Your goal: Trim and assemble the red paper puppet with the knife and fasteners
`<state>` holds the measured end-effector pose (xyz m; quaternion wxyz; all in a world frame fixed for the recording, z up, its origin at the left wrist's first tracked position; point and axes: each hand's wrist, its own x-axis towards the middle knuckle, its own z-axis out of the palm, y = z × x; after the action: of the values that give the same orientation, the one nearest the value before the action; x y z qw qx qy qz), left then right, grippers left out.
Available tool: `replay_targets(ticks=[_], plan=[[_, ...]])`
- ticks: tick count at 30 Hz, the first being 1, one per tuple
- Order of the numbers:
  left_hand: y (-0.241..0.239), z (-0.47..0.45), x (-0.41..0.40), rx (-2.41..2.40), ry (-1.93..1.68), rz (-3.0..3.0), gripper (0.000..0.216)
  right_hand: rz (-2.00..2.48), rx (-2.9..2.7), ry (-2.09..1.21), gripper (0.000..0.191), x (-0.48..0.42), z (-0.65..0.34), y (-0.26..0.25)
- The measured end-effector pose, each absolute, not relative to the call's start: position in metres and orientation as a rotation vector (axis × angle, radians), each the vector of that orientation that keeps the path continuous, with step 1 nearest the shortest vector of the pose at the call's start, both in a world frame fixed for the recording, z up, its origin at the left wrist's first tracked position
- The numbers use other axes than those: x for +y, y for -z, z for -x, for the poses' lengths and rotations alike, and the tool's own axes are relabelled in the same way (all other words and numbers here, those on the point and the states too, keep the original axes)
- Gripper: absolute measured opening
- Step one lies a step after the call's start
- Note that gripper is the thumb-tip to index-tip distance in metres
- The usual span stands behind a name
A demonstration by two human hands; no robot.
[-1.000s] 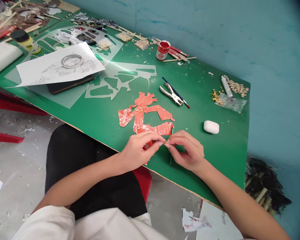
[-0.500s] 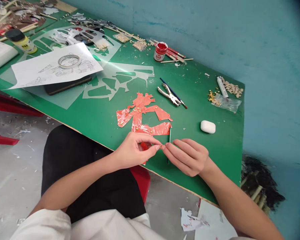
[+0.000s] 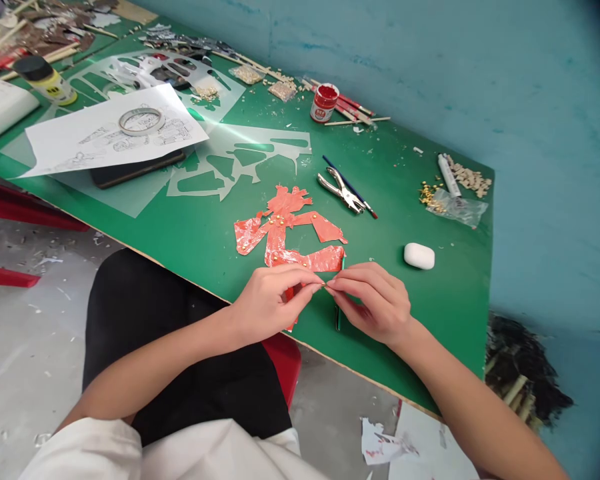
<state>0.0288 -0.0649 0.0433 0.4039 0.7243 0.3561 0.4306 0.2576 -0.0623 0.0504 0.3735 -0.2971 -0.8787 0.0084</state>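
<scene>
Thumb and forefinger of my left hand (image 3: 267, 303) are pinched together just above the table's near edge. My right hand (image 3: 375, 303) meets it, its fingertips also pinched, touching the left ones. Between them is a tiny gold-coloured piece that looks like a brass fastener, mostly hidden by the fingers. Beneath and beyond the hands lies a jointed red cut-out figure (image 3: 275, 239), glossy, with gold fasteners at its joints; my left hand covers its lower part. A thin dark green stick-like tool (image 3: 337, 319) lies partly under my right hand.
Beyond the figure lie a metal hole punch (image 3: 341, 192) and a paintbrush (image 3: 353, 185). Rightward are a white rounded case (image 3: 419, 256), gold fasteners (image 3: 429, 193) and a tube (image 3: 449, 175). An open red paint jar (image 3: 325, 103), cut plastic sheet (image 3: 200, 185) and tape roll (image 3: 141, 122) stand farther back.
My right hand has turned and its fingers have drawn closer together, pinching at the small piece. The left hand stays nearly in place. The view has shifted slightly.
</scene>
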Motion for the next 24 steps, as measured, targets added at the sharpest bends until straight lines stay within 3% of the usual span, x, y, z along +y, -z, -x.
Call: replay_targets(ticks=[10,24], plan=[[-0.030,-0.032,-0.065,0.898,-1.317,-2.253,0.011,0.921,-2.161,-0.290,0.024,-0.069,-0.250,-0.047],[-0.047,-0.021,-0.058,0.785,-1.117,-2.779,0.010,0.849,-2.412,-0.095,0.014,-0.067,-0.246,-0.056]])
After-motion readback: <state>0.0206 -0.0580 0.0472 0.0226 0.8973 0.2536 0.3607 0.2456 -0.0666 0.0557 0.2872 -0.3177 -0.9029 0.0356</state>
